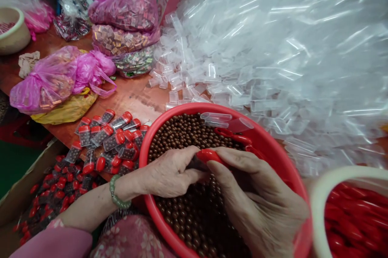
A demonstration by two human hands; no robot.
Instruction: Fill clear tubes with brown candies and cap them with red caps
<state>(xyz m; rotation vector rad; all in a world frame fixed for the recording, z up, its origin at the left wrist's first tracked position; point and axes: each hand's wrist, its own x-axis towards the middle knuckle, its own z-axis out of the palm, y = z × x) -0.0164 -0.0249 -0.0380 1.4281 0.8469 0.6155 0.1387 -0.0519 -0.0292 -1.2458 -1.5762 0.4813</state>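
Note:
My left hand (172,173) is closed around a small plastic tube, mostly hidden by the fingers. A red cap (209,155) is pinched between the thumb and fingers of my right hand (260,201), at the tube's end. Whether the cap is fully seated I cannot tell. Both hands are above a red basin (281,161) holding small round brown balls (178,128). Some clear empty tubes (216,117) and loose red caps (242,139) lie in the basin's far side.
Clear tubes (212,72) are heaped behind and right. A cream tub (319,209) of red caps stands at right. Filled, red-capped tubes (113,140) lie left on the table, more in a cardboard box (28,169) below. Pink bags (124,9) stand at the back left.

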